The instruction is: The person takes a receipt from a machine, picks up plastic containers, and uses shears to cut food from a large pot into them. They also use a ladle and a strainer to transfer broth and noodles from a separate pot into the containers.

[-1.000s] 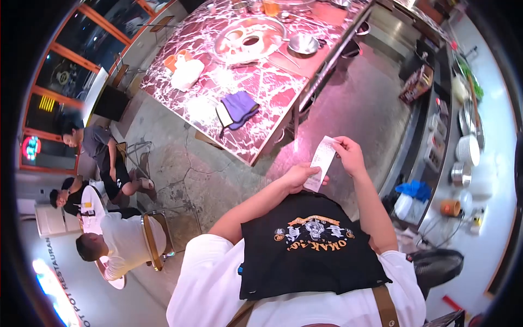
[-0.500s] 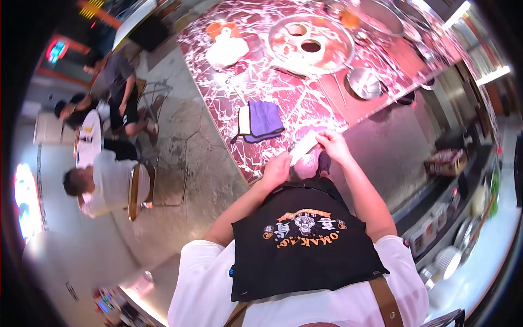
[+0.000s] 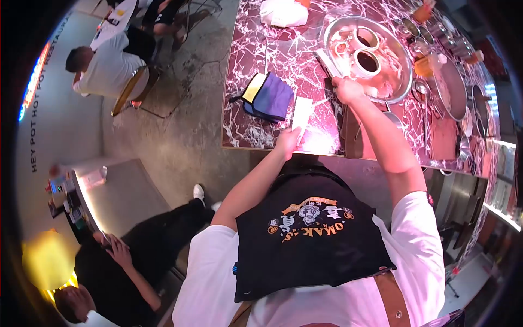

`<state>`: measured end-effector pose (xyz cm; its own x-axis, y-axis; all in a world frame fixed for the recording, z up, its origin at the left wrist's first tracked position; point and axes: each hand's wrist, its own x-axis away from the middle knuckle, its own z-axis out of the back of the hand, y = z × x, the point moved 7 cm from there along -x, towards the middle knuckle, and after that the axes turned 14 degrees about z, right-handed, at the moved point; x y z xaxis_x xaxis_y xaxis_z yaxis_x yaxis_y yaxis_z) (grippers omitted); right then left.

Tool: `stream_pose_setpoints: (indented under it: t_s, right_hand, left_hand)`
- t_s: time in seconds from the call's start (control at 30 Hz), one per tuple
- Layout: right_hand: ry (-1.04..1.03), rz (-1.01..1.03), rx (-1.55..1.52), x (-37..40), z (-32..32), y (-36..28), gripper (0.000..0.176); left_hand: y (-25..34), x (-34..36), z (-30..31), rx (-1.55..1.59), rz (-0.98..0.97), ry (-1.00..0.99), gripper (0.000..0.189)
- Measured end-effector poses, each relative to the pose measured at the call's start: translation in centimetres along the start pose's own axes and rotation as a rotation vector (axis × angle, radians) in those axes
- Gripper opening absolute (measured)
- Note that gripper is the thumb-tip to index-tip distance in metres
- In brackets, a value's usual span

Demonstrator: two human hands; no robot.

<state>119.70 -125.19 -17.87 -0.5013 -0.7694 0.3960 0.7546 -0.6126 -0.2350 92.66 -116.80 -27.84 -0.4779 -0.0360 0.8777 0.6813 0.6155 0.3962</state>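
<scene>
My left hand (image 3: pixel 289 141) pinches the lower end of a narrow white strip (image 3: pixel 303 113), perhaps folded paper or cloth, at the table's front edge. Just left of the strip lies a folded purple cloth (image 3: pixel 275 98) with a yellow panel and dark trim. My right hand (image 3: pixel 347 90) is closed at the near end of a long, flat, pale thing (image 3: pixel 331 64) that looks like a knife blade. This thing lies along the left rim of a big round metal tray (image 3: pixel 407 82). Inside the tray are two round pots (image 3: pixel 366 62) and pale food or liquid I cannot make out.
The marbled table (image 3: pixel 248 133) also bears a white bag (image 3: pixel 284 12), a large pan (image 3: pixel 449 90), brown boards (image 3: pixel 442 139), and several jars and utensils. A seated person (image 3: pixel 111 62) is at the far left; another person in black (image 3: pixel 117 267) sits at the lower left.
My right hand has let go of the white strip and reached forward to the long flat thing by the tray. My left hand keeps the strip. The view has shifted, and a person in black appears.
</scene>
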Motion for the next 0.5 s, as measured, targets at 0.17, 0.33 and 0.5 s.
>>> stream_pose_setpoints:
  t_s: [0.17,0.33,0.5]
  right_hand:
    - [0.083,0.174,-0.092,-1.3,-0.6,-2.6,0.022]
    - [0.075,0.202,-0.276,-0.9,0.5,-7.8,0.029]
    - [0.075,0.225,-0.317,-0.3,-1.6,-9.4,0.032]
  left_hand:
    - [-1.1,-2.0,-0.8,0.078,-0.003,-0.014,0.025]
    - [-1.2,-2.9,-1.3,0.075,-0.004,0.018,0.026]
    - [-1.5,-3.4,-1.2,0.086,-0.015,0.033,0.026]
